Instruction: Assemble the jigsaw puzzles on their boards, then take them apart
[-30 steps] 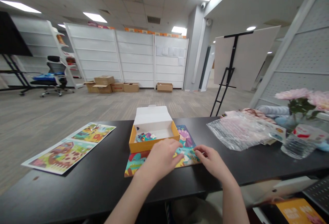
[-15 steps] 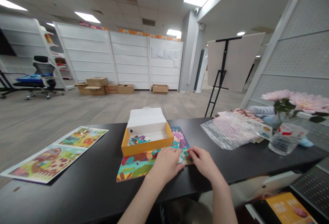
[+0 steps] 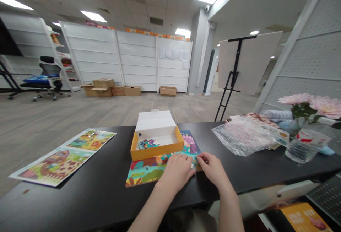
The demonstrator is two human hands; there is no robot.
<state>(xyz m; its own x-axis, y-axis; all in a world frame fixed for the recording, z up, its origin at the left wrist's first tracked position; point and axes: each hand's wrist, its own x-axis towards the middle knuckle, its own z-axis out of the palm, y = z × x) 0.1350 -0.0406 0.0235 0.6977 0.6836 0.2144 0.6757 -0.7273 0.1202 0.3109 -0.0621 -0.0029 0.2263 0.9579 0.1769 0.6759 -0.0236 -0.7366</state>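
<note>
A colourful jigsaw puzzle (image 3: 145, 174) with animal pictures lies on the black table, partly under an open yellow box (image 3: 157, 151). Inside the box, loose puzzle pieces (image 3: 146, 143) are heaped at the left. My left hand (image 3: 179, 171) rests palm down over the puzzle's right part, its fingers stretched out. Just to the right, my right hand (image 3: 212, 167) has thumb and fingers pinched together at the puzzle's right edge. Whatever is between those fingertips is too small and hidden to make out.
A printed picture sheet (image 3: 66, 155) lies at the table's left. To the right are clear plastic packages (image 3: 242, 136), a clear container (image 3: 301, 150) and pink flowers (image 3: 319, 104). An easel with a board (image 3: 250, 63) stands behind the table. An orange box (image 3: 306, 217) sits low at the right.
The camera view has shifted a little, so the whole scene appears slightly to the right. Both hands stay at the puzzle's right side, with only slight finger movement.
</note>
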